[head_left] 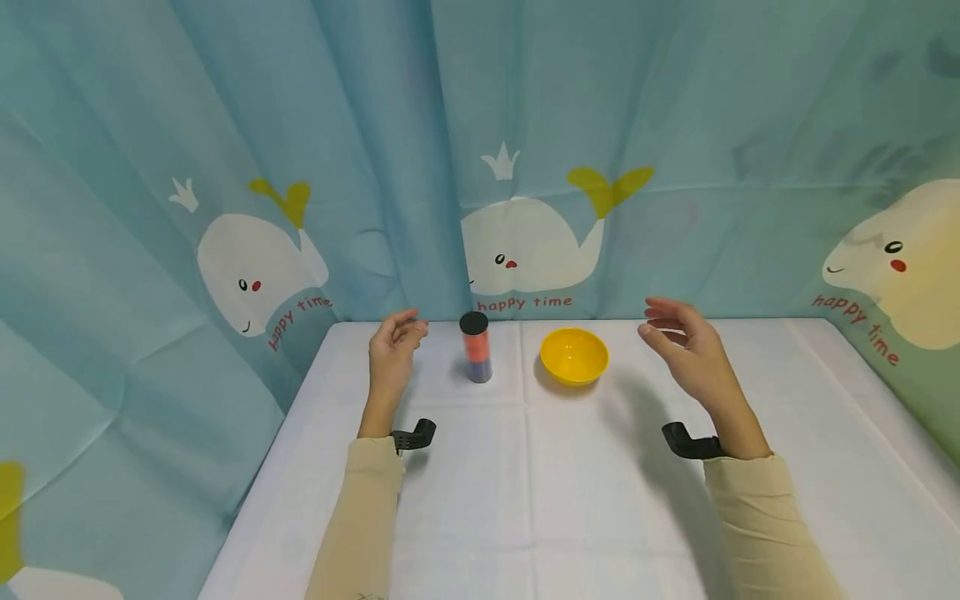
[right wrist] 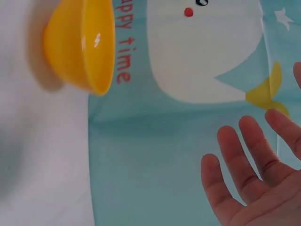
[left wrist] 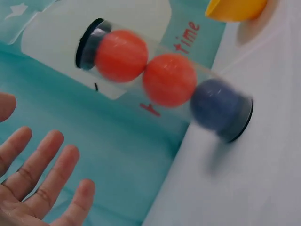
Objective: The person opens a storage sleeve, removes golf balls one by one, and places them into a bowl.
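A clear tube (head_left: 477, 347) with a black lid stands upright near the back of the table. In the left wrist view, two orange balls (left wrist: 169, 80) and one dark blue ball (left wrist: 215, 104) sit in a row inside it. My left hand (head_left: 392, 357) is held to the left of the tube, apart from it, with fingers spread and relaxed. A yellow bowl (head_left: 574, 357) stands upright to the right of the tube. To the right of the bowl, my right hand (head_left: 692, 354) hovers with loosely extended fingers, holding nothing.
A white cloth covers the table (head_left: 480, 492). Right behind its back edge hangs a blue-green curtain (head_left: 405, 167) printed with whales, which also runs along the left and right sides. Each wrist wears a black camera mount (head_left: 693, 443).
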`<state>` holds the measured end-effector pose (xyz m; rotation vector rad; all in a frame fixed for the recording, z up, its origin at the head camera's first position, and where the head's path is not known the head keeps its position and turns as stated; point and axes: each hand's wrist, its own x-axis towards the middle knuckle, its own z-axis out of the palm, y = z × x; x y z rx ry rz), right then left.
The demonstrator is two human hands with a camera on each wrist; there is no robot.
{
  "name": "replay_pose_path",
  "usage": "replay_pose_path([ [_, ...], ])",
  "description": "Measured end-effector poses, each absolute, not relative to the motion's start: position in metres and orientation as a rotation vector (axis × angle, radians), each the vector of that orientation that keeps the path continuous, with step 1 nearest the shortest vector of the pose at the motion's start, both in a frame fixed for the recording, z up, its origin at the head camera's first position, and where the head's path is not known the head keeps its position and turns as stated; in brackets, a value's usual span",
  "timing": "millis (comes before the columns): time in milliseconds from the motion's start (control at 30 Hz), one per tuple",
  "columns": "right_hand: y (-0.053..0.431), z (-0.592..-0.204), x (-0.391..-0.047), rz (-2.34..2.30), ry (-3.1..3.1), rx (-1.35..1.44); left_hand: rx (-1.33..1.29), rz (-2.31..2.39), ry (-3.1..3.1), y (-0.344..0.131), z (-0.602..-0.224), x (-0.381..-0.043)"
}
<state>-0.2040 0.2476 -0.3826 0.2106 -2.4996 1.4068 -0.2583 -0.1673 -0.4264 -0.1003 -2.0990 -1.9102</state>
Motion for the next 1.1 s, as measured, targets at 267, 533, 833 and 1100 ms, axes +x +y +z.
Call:
replay_pose_path([
  [267, 0.222, -0.382, -0.21, 1.559, -2.312, 0.298, -0.114, -1.962, -2.022, -0.148, -0.44, -0.266],
  [533, 0.2, -0.385, -0.215, 1.648, -2.278, 0.319, -0.175, -1.968, -2.146, -0.136, -0.454, -0.268],
  [833, 0.176, -0.384, -0.227, 1.759, -2.262, 0.351, -0.228, -1.817, -2.383, -0.125, -0.466, -0.266],
  [1100, 0.159, -0.388, -0.23, 1.844, -2.203, 0.43, -0.204, -1.712, -2.455, -0.12, -0.476, -0.27],
])
